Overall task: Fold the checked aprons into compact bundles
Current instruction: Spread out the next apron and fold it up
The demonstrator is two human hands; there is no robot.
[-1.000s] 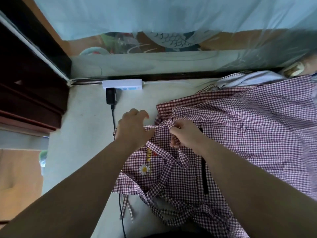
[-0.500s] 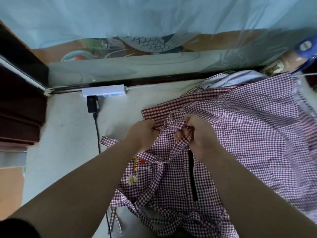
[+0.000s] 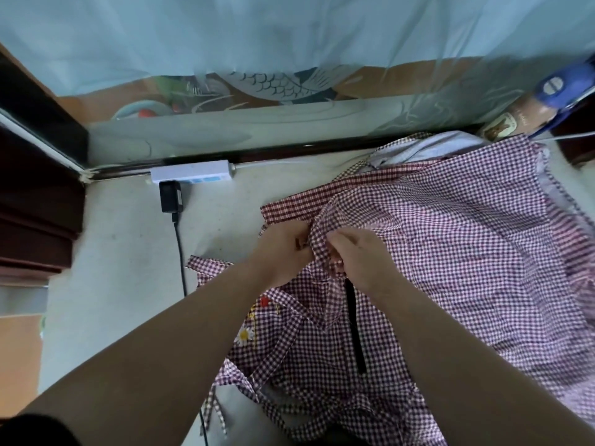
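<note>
I see the apron [image 3: 450, 252] lying crumpled on the pale surface [image 3: 128, 252], to the right of the power strip [image 3: 191, 171] and nearer to me. Both forearms reach in from the bottom edge and meet at a bunched fold near the apron's upper left. My left hand [image 3: 283, 249] is turned knuckles-up, with its fingers curled into the cloth and gripping it. My right hand [image 3: 357, 252] sits just beside it, almost touching, with its fingers bent down and pinching the same gathered fold. The fingertips of both hands are buried in the fabric, so I cannot tell exactly how they hold it.

A daisy [image 3: 243, 334] and a black strip [image 3: 354, 326] show on the apron below the hands. Its ties trail down toward me and are partly covered by my left arm. The right and lower parts run out of frame.

A darker checked band [image 3: 289, 207] pokes out above the hands; I cannot tell whether it belongs to this apron. A black adapter [image 3: 170, 196] hangs from the power strip, and its cable [image 3: 180, 252] runs toward me. Far right of the strip, a blue-capped bottle [image 3: 515, 117] is blurred.
</note>
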